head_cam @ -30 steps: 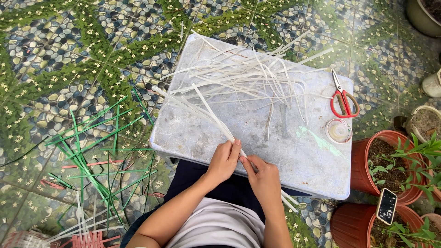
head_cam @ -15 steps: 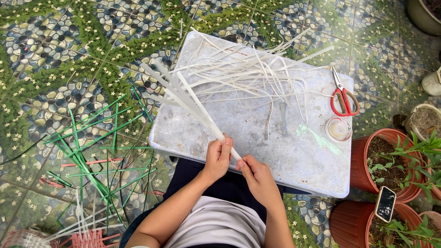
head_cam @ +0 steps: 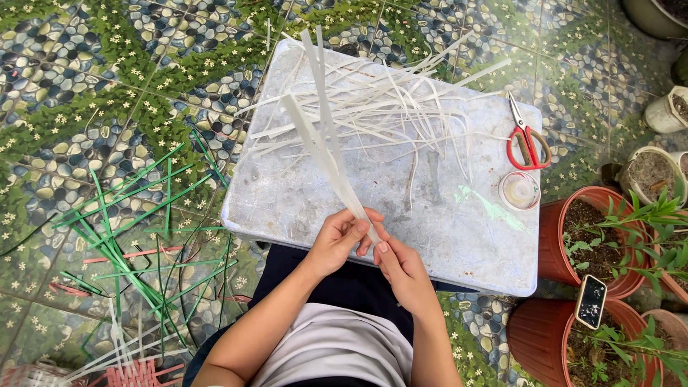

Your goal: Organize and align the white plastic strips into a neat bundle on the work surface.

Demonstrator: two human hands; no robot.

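Note:
My left hand [head_cam: 337, 240] and my right hand [head_cam: 398, 266] meet at the near edge of a pale grey board [head_cam: 287, 193] and together pinch the lower ends of a few white strips [head_cam: 324, 147]. These strips stand up and fan away from me, over the board. A loose heap of white strips [head_cam: 390, 100] lies across the far half of the board. Red-handled scissors [head_cam: 525, 136] rest at the board's right edge, with a small clear round lid [head_cam: 519, 190] just below them.
Green strips [head_cam: 122, 236] and a few red ones lie scattered on the pebble-pattern tiled floor to the left. Terracotta plant pots [head_cam: 595, 236] stand at the right; a dark phone [head_cam: 592, 301] leans in one. Part of a woven red piece [head_cam: 136, 374] shows at bottom left.
The held white strips have swung up from lying leftward across the board to standing nearly upright. Both hands have stayed together at the board's near edge.

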